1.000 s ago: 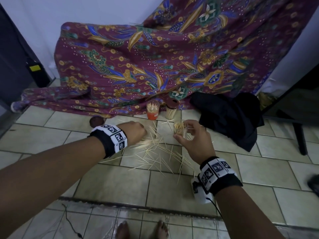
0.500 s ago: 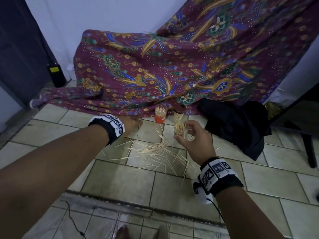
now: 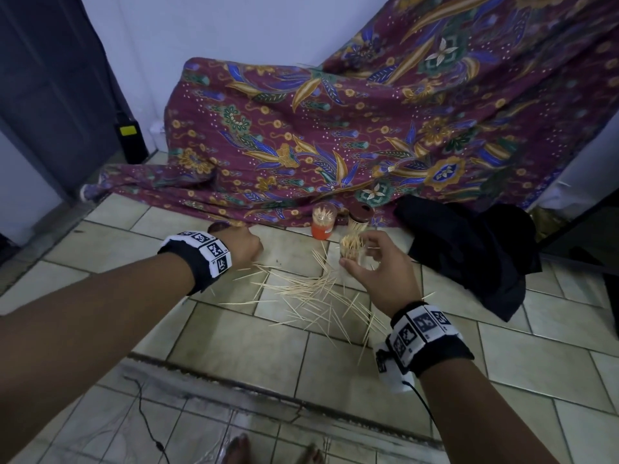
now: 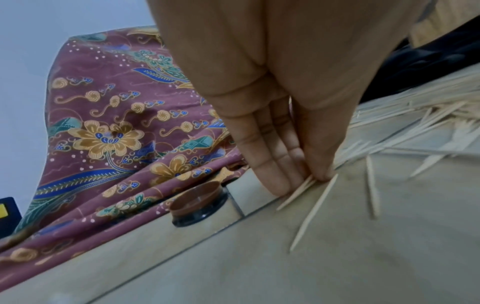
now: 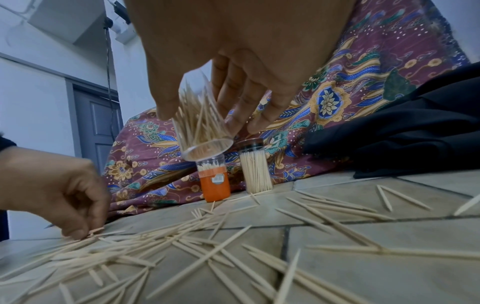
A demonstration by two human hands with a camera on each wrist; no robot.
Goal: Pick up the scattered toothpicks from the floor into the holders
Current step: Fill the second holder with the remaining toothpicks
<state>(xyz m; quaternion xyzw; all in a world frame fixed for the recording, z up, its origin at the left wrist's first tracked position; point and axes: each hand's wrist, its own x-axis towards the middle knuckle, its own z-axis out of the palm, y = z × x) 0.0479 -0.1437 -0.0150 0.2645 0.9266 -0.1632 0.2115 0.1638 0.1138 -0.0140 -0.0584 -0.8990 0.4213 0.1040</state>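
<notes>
Scattered toothpicks (image 3: 311,293) lay on the tiled floor (image 3: 234,346), between the left hand (image 3: 243,244) and the right hand (image 3: 375,272). Left hand was down at the pile's left edge, fingertips (image 4: 280,185) on the floor pinching a few toothpicks. Right hand held a clear holder (image 5: 202,131) of toothpicks above the floor, right of the pile. Behind it two more holders (image 5: 235,174) stood side by side, against the draped cloth (image 3: 335,145). A loose lid (image 4: 198,202) lay by the cloth, left of the left hand. Dark garment (image 3: 469,249) lay right of the holders.
</notes>
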